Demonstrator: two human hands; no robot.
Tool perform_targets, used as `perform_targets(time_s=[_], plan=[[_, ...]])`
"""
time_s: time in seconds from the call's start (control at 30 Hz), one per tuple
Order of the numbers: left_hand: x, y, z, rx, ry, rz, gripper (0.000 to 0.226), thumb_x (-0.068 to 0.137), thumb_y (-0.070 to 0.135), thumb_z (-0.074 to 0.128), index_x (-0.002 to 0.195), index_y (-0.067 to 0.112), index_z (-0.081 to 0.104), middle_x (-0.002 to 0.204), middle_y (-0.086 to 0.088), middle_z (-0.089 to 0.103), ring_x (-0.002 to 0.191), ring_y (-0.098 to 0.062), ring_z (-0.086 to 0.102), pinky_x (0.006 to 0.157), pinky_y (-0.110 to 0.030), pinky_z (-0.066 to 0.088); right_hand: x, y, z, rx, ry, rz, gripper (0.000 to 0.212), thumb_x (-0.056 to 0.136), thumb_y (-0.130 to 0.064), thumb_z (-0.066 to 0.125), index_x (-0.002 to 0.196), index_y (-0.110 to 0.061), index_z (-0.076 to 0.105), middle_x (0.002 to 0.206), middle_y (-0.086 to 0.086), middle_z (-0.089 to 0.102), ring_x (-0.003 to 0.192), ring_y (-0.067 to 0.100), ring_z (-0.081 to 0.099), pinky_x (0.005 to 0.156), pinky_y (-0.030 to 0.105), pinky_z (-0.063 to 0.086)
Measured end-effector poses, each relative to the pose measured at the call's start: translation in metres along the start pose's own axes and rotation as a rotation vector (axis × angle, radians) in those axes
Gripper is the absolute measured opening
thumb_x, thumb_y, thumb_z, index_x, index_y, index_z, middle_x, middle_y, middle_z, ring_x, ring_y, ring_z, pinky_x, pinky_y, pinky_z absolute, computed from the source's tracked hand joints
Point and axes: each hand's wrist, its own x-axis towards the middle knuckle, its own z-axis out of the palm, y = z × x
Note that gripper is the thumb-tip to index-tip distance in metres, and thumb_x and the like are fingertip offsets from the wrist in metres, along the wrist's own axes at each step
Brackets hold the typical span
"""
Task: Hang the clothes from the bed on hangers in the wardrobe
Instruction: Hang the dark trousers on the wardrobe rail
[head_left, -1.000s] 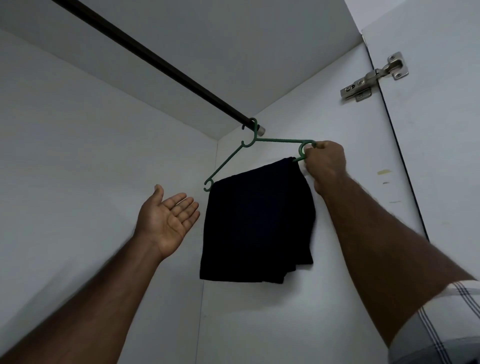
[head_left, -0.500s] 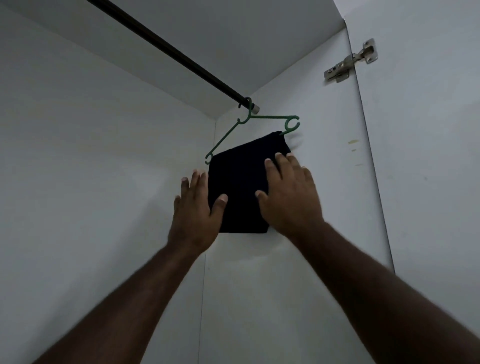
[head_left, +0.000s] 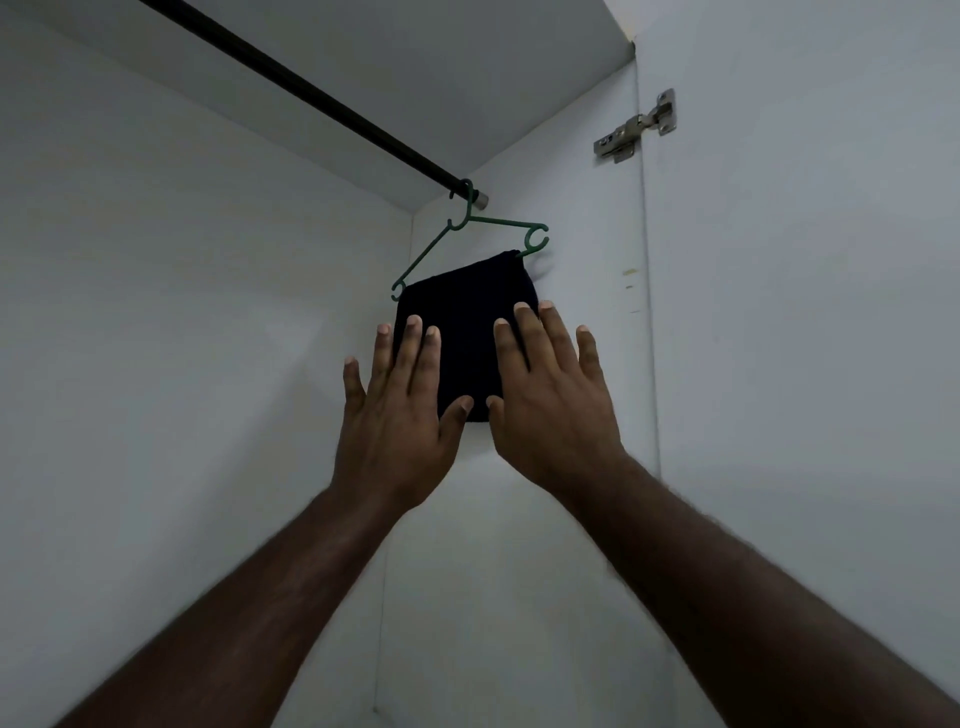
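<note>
On the rail (head_left: 311, 96), one hanger (head_left: 470, 244) carries one dark garment (head_left: 465, 317); left hand (head_left: 397, 410) and right hand (head_left: 553, 410) flat-fingered, grasping nothing.

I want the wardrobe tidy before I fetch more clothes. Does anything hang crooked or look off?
The green hanger sits at the very end of the rail, tilted, its left end lower. The dark garment is bunched toward the right end.

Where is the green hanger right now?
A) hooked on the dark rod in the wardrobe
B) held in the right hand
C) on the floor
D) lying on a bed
A: the green hanger hooks over the dark rod near its end, with the dark garment draped on it.
</note>
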Motion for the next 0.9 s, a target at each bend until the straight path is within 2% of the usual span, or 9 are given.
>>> perform_targets(time_s=[0.2, 0.4, 0.6, 0.9], plan=[[-0.028, 0.079, -0.039, -0.036, 0.005, -0.003, 0.075, 0.100, 0.062, 0.010, 0.160, 0.022, -0.007, 0.167, 0.002, -0.016, 0.152, -0.018, -0.023, 0.124, -0.049, -0.006, -0.047, 0.040, -0.070, 0.002, -0.002, 0.013, 0.071, 0.094, -0.035, 0.053, 0.155, -0.008, 0.028, 0.163, 0.016, 0.023, 0.153, 0.034, 0.014, 0.121, 0.058, 0.018], [-0.063, 0.184, -0.067, -0.097, -0.031, 0.009, 0.074, 0.101, 0.060, 0.016, 0.160, 0.018, 0.002, 0.168, 0.000, -0.009, 0.153, -0.020, -0.017, 0.124, -0.056, 0.002, -0.116, 0.094, -0.141, -0.041, -0.060, 0.035, 0.071, 0.092, -0.034, 0.057, 0.153, -0.007, 0.033, 0.161, 0.017, 0.028, 0.152, 0.034, 0.018, 0.119, 0.059, 0.021], [-0.089, 0.269, -0.091, -0.209, -0.061, 0.085, 0.073, 0.102, 0.059, 0.019, 0.161, 0.018, 0.003, 0.168, 0.001, -0.007, 0.154, -0.020, -0.016, 0.124, -0.054, -0.001, -0.169, 0.146, -0.208, -0.140, -0.141, 0.088, 0.072, 0.094, -0.034, 0.054, 0.155, -0.008, 0.028, 0.163, 0.016, 0.023, 0.153, 0.034, 0.014, 0.121, 0.058, 0.018], [-0.144, 0.380, -0.101, -0.425, -0.179, 0.206, 0.072, 0.102, 0.059, 0.016, 0.160, 0.020, -0.003, 0.167, 0.002, -0.014, 0.152, -0.018, -0.021, 0.123, -0.052, -0.006, -0.258, 0.199, -0.289, -0.333, -0.296, 0.185, 0.069, 0.094, -0.032, 0.055, 0.154, -0.008, 0.030, 0.163, 0.016, 0.024, 0.153, 0.034, 0.015, 0.120, 0.059, 0.020]])
